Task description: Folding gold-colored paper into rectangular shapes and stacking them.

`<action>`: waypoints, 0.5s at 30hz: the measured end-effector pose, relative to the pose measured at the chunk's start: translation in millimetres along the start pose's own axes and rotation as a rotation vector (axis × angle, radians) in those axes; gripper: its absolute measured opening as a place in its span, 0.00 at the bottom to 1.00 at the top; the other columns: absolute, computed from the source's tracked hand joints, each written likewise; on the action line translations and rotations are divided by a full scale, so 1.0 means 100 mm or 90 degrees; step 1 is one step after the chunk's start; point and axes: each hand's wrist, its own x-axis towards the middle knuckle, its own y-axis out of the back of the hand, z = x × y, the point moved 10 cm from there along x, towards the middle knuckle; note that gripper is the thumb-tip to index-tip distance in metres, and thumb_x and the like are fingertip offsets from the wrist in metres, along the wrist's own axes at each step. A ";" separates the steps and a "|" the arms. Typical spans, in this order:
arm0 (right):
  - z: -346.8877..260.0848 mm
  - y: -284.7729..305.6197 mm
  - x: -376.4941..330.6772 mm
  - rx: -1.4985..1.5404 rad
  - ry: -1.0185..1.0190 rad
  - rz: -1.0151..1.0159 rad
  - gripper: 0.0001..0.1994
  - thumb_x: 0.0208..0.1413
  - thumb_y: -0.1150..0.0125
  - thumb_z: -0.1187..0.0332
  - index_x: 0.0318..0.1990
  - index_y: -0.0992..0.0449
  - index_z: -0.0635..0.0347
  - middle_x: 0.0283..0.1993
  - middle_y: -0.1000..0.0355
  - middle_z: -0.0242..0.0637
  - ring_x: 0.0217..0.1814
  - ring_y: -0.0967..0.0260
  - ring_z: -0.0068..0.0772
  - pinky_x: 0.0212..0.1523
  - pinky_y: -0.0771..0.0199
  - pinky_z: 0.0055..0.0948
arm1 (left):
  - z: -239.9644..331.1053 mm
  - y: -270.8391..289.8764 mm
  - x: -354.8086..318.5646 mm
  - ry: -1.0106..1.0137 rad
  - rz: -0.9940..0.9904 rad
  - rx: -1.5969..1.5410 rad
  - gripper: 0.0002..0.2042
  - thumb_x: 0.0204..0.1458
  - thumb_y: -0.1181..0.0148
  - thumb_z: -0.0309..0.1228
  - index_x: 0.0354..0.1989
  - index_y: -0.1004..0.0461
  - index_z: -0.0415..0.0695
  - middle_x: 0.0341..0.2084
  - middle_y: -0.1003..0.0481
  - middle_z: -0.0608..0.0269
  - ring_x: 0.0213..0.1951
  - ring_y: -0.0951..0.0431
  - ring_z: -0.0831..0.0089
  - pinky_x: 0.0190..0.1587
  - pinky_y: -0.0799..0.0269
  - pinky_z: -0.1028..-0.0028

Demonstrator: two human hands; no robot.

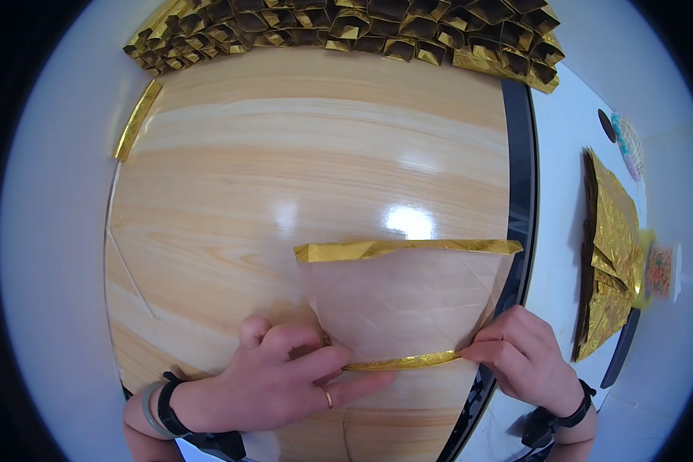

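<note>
A view from above of two bare hands folding a sheet of paper on a glossy pale wooden surface [285,154].

At the upper left edge of the surface lies a narrow gold strip [138,121], on its own. In the lower left of the frame the left hand [273,377] lies flat over the near edge of the paper sheet [396,304], fingers stretched rightward and pressing down on the gold fold [400,360] along that edge; it is pressing, not closed round anything. A ring shows on one finger, and bands on the wrist.

The sheet sits in the lower middle of the frame, its pale underside up, with a folded-over gold band [408,248] along its far edge. It looks thin, light and easily creased or torn (gold foil on one face, by the look of it), so it is probably best held at the edges and folded corners.

In the lower right, the right hand [523,354] pinches the right end of the near fold between closed fingertips.

Across the top of the frame runs a heap of small folded gold pieces [346,27]. At the far right, on a white side area, rests a stack of gold sheets [612,254].
</note>
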 end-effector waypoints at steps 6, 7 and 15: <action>-0.05 0.02 -0.01 -0.021 0.001 0.009 0.11 0.40 0.37 0.74 0.35 0.24 0.60 0.32 0.30 0.33 0.30 0.32 0.32 0.26 0.30 0.25 | 0.08 -0.08 -0.06 -0.035 -0.056 0.045 0.28 0.34 0.36 0.35 0.49 0.23 0.78 0.32 0.41 0.80 0.38 0.43 0.74 0.38 0.53 0.66; -0.04 0.02 -0.02 -0.021 -0.001 0.009 0.11 0.40 0.37 0.74 0.35 0.24 0.60 0.32 0.30 0.33 0.30 0.32 0.32 0.26 0.30 0.25 | 0.09 -0.12 -0.07 -0.044 -0.070 0.064 0.32 0.32 0.38 0.31 0.50 0.25 0.81 0.33 0.43 0.79 0.39 0.43 0.72 0.38 0.52 0.65; 0.00 0.03 -0.01 0.025 -0.021 0.026 0.09 0.40 0.36 0.75 0.33 0.24 0.60 0.30 0.31 0.33 0.30 0.33 0.31 0.26 0.30 0.25 | 0.13 -0.13 -0.05 -0.046 -0.080 0.122 0.31 0.31 0.36 0.37 0.51 0.26 0.82 0.32 0.44 0.78 0.39 0.43 0.74 0.38 0.52 0.68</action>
